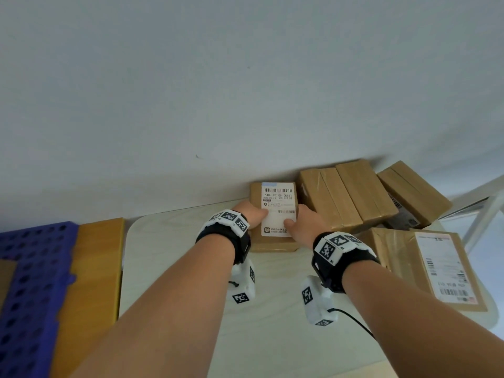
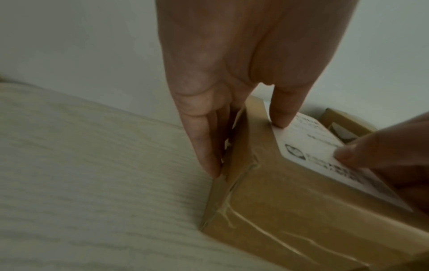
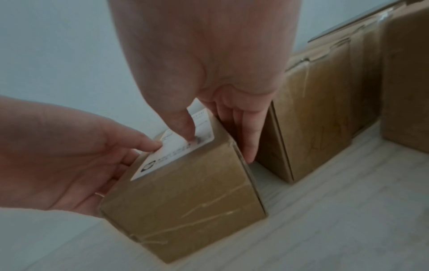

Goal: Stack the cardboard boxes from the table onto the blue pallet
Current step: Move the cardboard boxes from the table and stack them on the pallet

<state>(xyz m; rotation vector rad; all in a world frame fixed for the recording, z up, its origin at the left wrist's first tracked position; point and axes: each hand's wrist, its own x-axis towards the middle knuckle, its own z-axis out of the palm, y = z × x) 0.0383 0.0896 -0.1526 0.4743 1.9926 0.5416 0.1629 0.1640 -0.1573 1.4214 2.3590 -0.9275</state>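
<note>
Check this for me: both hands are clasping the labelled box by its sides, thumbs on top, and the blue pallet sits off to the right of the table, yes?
Not quite. The blue pallet sits to the left of the table, as the head view shows. The rest holds: left hand and right hand clasp the labelled box, thumbs on top.

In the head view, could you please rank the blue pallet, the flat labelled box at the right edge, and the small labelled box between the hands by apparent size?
1. blue pallet, cropped by the frame.
2. flat labelled box.
3. small labelled box, which both hands grasp.

The pallet and flat box sit nearer the camera, so true sizes remain unsure.
</note>
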